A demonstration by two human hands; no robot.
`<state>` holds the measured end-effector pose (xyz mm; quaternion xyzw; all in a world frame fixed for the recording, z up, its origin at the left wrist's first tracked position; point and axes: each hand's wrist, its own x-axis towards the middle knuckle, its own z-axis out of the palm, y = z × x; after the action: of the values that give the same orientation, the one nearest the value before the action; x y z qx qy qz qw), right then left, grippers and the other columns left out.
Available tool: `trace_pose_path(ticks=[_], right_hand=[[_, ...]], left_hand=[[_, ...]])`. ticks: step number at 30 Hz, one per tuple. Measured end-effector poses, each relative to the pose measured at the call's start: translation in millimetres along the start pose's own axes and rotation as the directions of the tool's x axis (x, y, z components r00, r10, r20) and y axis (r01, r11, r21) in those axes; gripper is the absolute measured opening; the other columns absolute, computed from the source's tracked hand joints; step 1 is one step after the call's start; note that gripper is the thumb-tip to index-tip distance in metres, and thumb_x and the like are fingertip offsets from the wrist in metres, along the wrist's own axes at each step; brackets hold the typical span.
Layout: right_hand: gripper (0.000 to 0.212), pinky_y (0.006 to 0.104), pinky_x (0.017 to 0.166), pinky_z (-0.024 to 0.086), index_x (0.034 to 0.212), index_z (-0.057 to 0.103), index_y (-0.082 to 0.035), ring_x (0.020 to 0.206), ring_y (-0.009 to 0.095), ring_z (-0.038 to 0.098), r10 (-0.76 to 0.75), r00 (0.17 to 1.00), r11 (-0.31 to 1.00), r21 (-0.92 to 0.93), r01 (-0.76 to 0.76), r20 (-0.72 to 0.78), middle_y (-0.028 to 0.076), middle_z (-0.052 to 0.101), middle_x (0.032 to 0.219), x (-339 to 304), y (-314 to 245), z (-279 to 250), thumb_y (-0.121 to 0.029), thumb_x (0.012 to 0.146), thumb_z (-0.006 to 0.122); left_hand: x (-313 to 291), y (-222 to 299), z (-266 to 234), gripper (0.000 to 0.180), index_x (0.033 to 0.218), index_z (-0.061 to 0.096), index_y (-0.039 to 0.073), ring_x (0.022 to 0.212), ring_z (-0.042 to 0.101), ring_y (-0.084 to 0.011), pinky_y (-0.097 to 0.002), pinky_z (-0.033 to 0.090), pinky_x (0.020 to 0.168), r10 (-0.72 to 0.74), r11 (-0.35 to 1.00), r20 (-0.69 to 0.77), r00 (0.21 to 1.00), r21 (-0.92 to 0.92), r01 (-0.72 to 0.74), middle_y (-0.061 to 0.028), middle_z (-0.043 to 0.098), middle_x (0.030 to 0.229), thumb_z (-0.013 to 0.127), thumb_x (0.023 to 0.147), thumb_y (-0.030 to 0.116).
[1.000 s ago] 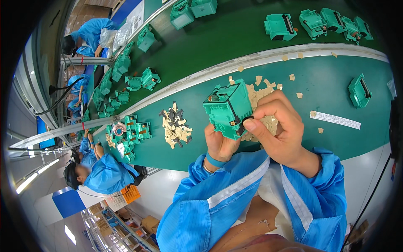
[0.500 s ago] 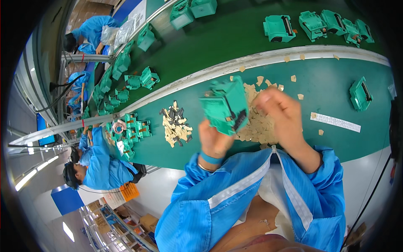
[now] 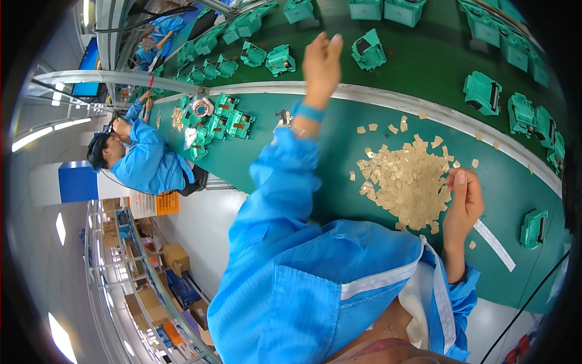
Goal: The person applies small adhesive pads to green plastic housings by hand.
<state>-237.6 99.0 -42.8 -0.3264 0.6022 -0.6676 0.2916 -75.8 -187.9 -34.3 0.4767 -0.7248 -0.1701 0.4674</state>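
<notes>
My left hand (image 3: pixel 322 67) is stretched out over the dark green belt, its fingers apart and nothing in them. Just to its right a green plastic housing (image 3: pixel 368 50) with a dark strip sits tilted on the belt, apart from the hand. My right hand (image 3: pixel 464 203) is at the right edge of a heap of small tan pieces (image 3: pixel 403 182) on the green table. Its fingers are curled in and pinched together; whatever they may hold is hidden. A printed white paper strip (image 3: pixel 496 246) runs out from beside that hand.
A pale metal rail (image 3: pixel 388 97) divides table from belt. More green housings (image 3: pixel 482 92) stand along the belt, and one (image 3: pixel 533 229) lies at the table's right. Left are grouped green units (image 3: pixel 224 121), a tape roll (image 3: pixel 201 108) and a co-worker in blue (image 3: pixel 148 155).
My left hand has let go of the green housing and moved forward over the belt. My right hand has lowered to the heap's right edge. The whole view has swung round.
</notes>
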Motion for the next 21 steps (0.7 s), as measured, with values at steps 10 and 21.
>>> trace_pose_path(ticks=[10, 21], right_hand=[[0.015, 0.0202, 0.061, 0.036, 0.083, 0.058, 0.002, 0.066, 0.008, 0.048, -0.009, 0.994, 1.000, 0.025, 0.007, 0.107, 0.003, 0.053, 0.072, -5, -6, 7, -0.009, 0.091, 0.052], [0.014, 0.0207, 0.061, 0.037, 0.084, 0.059, 0.002, 0.066, 0.008, 0.050, -0.008, 0.993, 1.000, 0.010, 0.007, 0.119, 0.004, 0.055, 0.072, -7, -5, 4, -0.010, 0.090, 0.054]], left_hand=[[-80, -67, -139, 0.018, 0.088, 0.065, 0.006, 0.088, 0.048, -0.0273, -0.0372, 0.041, 0.078, -0.035, 0.839, 0.371, 0.928, 0.515, -0.174, -0.0079, 0.056, 0.090, 0.070, 0.073, 0.016], [-78, -46, -157, 0.017, 0.094, 0.067, 0.003, 0.082, 0.066, -0.0234, -0.0302, 0.050, 0.072, -0.374, 0.879, 0.287, 0.882, 0.412, 0.238, -0.0184, 0.067, 0.088, 0.064, 0.079, 0.009]])
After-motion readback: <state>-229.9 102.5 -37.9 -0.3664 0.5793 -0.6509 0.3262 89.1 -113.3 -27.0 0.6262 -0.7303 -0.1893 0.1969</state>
